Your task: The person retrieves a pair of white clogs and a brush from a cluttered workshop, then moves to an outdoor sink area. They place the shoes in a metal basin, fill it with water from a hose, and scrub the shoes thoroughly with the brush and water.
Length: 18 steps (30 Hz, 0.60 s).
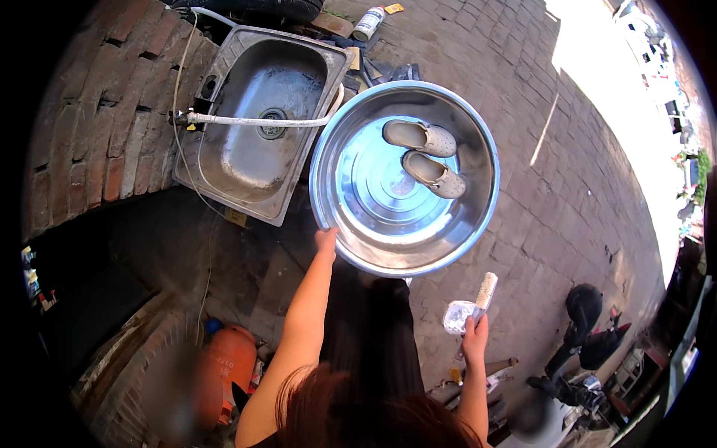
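Note:
A large round metal basin [341, 123] is in front of me. Inside it lie two beige clogs, one clog [439, 142] above the other clog [448, 184], towards the right of its floor. My left hand [326, 240] is closed on the basin's near-left rim. Off to the right, my right hand [476, 340] grips a scrub brush [486, 293], its pale bristles pointing up and away from me. A clear, shiny plastic container [457, 316] shows right beside those fingers; whether the hand also holds it, I cannot tell.
Left of the basin is a worn metal sink [246, 160] with a white hose [254, 121] across it, against a brick wall [97, 149]. A white bottle [368, 25] lies beyond. An orange gas cylinder [237, 362] stands lower left, a parked motorbike [582, 336] lower right.

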{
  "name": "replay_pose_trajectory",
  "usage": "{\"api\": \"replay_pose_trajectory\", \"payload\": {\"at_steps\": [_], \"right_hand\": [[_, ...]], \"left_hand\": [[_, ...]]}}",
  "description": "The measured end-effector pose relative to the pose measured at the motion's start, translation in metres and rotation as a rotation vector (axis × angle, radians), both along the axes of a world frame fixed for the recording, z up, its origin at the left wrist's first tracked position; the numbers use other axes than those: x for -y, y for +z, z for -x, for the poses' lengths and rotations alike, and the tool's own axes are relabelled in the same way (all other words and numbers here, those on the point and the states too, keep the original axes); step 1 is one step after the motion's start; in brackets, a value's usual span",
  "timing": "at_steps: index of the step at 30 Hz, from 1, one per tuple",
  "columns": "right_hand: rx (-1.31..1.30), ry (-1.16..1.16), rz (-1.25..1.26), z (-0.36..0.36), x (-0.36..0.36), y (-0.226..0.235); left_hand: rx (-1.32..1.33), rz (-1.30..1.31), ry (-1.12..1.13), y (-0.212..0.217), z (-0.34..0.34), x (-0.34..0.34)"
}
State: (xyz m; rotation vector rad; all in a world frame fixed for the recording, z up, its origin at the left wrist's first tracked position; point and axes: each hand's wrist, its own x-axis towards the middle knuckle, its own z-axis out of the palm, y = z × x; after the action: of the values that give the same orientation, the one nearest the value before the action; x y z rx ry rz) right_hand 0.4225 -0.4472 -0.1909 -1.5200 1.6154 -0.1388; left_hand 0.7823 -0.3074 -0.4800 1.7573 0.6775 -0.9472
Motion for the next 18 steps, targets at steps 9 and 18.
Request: {"api": "replay_pose_trajectory", "payload": {"at_steps": [9, 18], "right_hand": [[-0.005, 0.011, -0.034, -0.063, 0.024, -0.046], [0.062, 0.125, 0.059, -0.157, 0.044, -0.205]], "left_hand": [[0.081, -0.147, -0.08, 0.008, -0.005, 0.007], [0.097, -0.053, -0.213, 0.018, -0.014, -0.025]]}}
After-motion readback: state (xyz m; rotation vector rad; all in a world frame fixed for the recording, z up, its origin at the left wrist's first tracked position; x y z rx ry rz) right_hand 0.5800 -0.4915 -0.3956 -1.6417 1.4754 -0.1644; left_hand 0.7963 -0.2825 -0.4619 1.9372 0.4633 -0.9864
